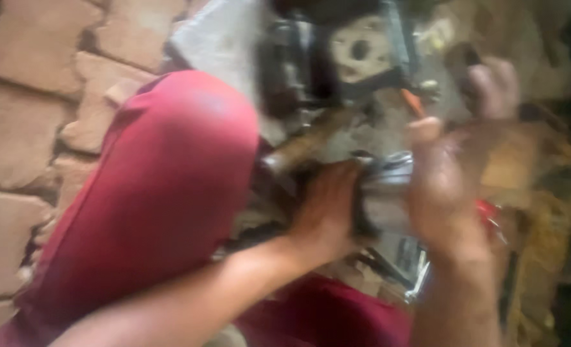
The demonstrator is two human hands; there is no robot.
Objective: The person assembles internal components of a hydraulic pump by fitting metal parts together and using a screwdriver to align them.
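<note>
Head view, blurred. Left hand (327,212) and right hand (443,186) both wrapped round a shiny metal cylinder (388,186) at centre, fingers curled tight. Red-trousered knee (170,180) at nine o'clock. Risk: greasy grip slips, cylinder drops onto tools (407,263) at six o'clock.

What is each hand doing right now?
Left hand: closed around the shiny metal cylinder.
Right hand: gripping the same cylinder's other end.
</note>
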